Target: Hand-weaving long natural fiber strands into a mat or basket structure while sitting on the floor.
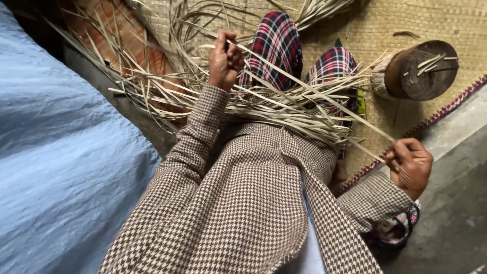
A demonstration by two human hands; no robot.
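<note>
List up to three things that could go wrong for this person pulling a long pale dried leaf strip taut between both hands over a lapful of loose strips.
1. The long pale dried leaf strip, stretched between the left hand and the right hand, might snap or cut the fingers.
2. It crosses the loose pile of strips on the lap and could snag or tangle.
3. Strips lie scattered over the woven straw mat beside the round wooden block; some could be crushed.

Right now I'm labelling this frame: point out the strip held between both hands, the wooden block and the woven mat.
strip [304, 86], head view, mid-span.
wooden block [418, 73], head view, top face.
woven mat [385, 20], head view, bare weave.
</note>
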